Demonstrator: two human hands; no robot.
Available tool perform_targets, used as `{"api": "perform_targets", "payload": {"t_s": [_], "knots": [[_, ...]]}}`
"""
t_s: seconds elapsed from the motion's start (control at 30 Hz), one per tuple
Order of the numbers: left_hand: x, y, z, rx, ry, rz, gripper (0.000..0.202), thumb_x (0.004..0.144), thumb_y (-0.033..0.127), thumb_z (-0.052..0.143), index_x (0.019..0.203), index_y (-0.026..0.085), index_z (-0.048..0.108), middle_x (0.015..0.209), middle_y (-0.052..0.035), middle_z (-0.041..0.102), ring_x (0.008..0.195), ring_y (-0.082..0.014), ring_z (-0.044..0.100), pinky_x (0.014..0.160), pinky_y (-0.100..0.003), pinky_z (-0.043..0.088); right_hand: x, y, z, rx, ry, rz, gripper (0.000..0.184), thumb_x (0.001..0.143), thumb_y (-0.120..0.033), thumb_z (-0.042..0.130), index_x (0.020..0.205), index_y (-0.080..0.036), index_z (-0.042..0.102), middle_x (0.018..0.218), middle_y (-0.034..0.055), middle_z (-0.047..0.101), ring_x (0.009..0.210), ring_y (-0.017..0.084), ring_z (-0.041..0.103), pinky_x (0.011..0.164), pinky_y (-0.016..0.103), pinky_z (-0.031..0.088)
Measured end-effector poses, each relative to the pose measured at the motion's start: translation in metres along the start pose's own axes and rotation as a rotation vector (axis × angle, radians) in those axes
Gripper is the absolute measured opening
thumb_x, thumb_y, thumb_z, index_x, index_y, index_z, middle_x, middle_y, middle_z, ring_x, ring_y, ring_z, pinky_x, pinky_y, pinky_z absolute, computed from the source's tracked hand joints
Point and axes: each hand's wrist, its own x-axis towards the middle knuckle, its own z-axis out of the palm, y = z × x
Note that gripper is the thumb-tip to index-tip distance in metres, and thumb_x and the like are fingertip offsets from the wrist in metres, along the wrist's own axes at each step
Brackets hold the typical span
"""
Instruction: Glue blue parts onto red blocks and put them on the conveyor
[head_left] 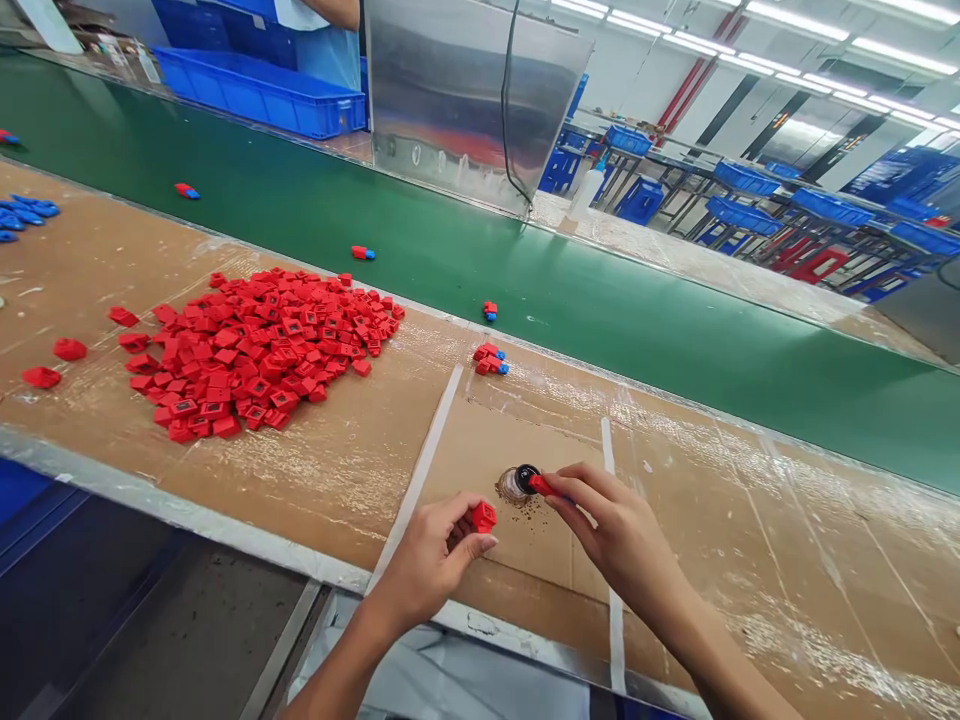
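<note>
Here, a small glass jar [511,487] stands on brown cardboard [499,445], its contents hidden. Beside it, the right hand [622,530] pinches a black-ended red piece [536,483] at the jar's mouth; the left hand [427,560] pinches a red plastic block [484,517]. Well left of the jar lies a heap of red blocks [255,350].

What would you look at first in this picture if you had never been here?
The big heap of small red plastic parts catches the eye, on a brown cardboard-covered bench, beside a long green conveyor belt. In front, the left hand holds a red plastic block. The right hand holds a thin red piece against a small round black-topped jar.
</note>
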Motion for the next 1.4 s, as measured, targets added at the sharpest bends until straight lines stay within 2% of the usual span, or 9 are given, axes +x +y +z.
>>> {"api": "perform_targets", "payload": {"t_s": [0.13, 0.3, 0.43, 0.63, 0.77, 0.9, 1.07, 1.4], "knots": [[-0.002, -0.004, 0.000, -0.063, -0.032, -0.015, 0.021, 0.092, 0.035, 0.055, 0.094, 0.017, 0.065, 0.080, -0.0027, 0.061, 0.073, -0.0157, 0.056, 0.067, -0.023, 0.043, 0.001, -0.003, 0.000, -0.025, -0.009, -0.019, 0.020, 0.101, -0.024, 0.044, 0.106, -0.021, 0.064, 0.094, 0.0077, 0.064, 0.079, 0.019, 0.063, 0.067, 0.031, 0.051], [-0.005, -0.009, 0.001, -0.256, -0.075, -0.103, 0.034, 0.091, 0.036, 0.056, 0.119, 0.017, 0.064, 0.091, -0.0074, 0.069, 0.083, -0.0198, 0.064, 0.074, -0.027, 0.049, 0.002, -0.006, 0.001, -0.025, 0.003, -0.020, 0.022, 0.102, -0.024, 0.043, 0.106, -0.023, 0.064, 0.094, 0.0075, 0.065, 0.080, 0.020, 0.064, 0.067, 0.031, 0.051], [-0.005, -0.011, 0.000, -0.370, -0.089, -0.133, 0.043, 0.089, 0.038, 0.061, 0.127, 0.016, 0.061, 0.090, -0.0080, 0.069, 0.082, -0.0193, 0.064, 0.073, -0.028, 0.050, 0.003, -0.006, -0.001, -0.028, 0.029, -0.009, 0.021, 0.102, -0.024, 0.044, 0.110, -0.022, 0.063, 0.097, 0.0079, 0.066, 0.083, 0.020, 0.064, 0.070, 0.032, 0.052], [-0.003, -0.015, 0.002, -0.476, -0.108, -0.138, 0.028, 0.085, 0.028, 0.067, 0.111, 0.018, 0.065, 0.080, -0.0005, 0.060, 0.073, -0.0124, 0.056, 0.067, -0.022, 0.046, 0.008, -0.001, -0.009, -0.010, 0.104, 0.034, 0.018, 0.099, -0.027, 0.051, 0.111, -0.023, 0.064, 0.099, 0.0072, 0.067, 0.087, 0.021, 0.065, 0.073, 0.034, 0.052], [-0.003, -0.016, 0.001, -0.490, -0.126, -0.153, 0.021, 0.084, 0.025, 0.067, 0.103, 0.017, 0.066, 0.078, 0.0007, 0.059, 0.068, -0.0104, 0.054, 0.062, -0.020, 0.045, 0.007, -0.003, -0.012, 0.081, 0.125, 0.075, 0.015, 0.097, -0.026, 0.055, 0.110, -0.023, 0.063, 0.101, 0.0065, 0.067, 0.088, 0.021, 0.064, 0.076, 0.034, 0.051], [-0.004, -0.013, 0.000, -0.495, -0.167, -0.192, 0.022, 0.083, 0.025, 0.066, 0.103, 0.016, 0.065, 0.078, -0.0005, 0.062, 0.065, -0.0105, 0.054, 0.062, -0.021, 0.045, -0.004, -0.023, -0.008, 0.254, 0.124, 0.157, 0.016, 0.096, -0.026, 0.057, 0.110, -0.025, 0.063, 0.101, 0.0061, 0.067, 0.088, 0.021, 0.064, 0.075, 0.032, 0.052], [-0.004, -0.009, -0.001, -0.493, -0.213, -0.194, 0.024, 0.083, 0.026, 0.065, 0.104, 0.015, 0.068, 0.078, -0.0012, 0.063, 0.065, -0.0108, 0.054, 0.062, -0.022, 0.044, -0.017, -0.048, 0.008, 0.363, 0.089, 0.156, 0.017, 0.096, -0.024, 0.057, 0.111, -0.025, 0.064, 0.102, 0.0069, 0.068, 0.092, 0.021, 0.066, 0.077, 0.031, 0.054], [-0.004, -0.005, -0.001, -0.444, -0.253, -0.181, 0.027, 0.084, 0.022, 0.063, 0.109, 0.013, 0.067, 0.080, -0.0018, 0.062, 0.068, -0.0107, 0.052, 0.064, -0.022, 0.044, -0.024, -0.048, 0.021, 0.406, 0.029, 0.152, 0.016, 0.096, -0.020, 0.057, 0.110, -0.022, 0.064, 0.103, 0.0068, 0.066, 0.094, 0.018, 0.064, 0.081, 0.026, 0.052]]}}
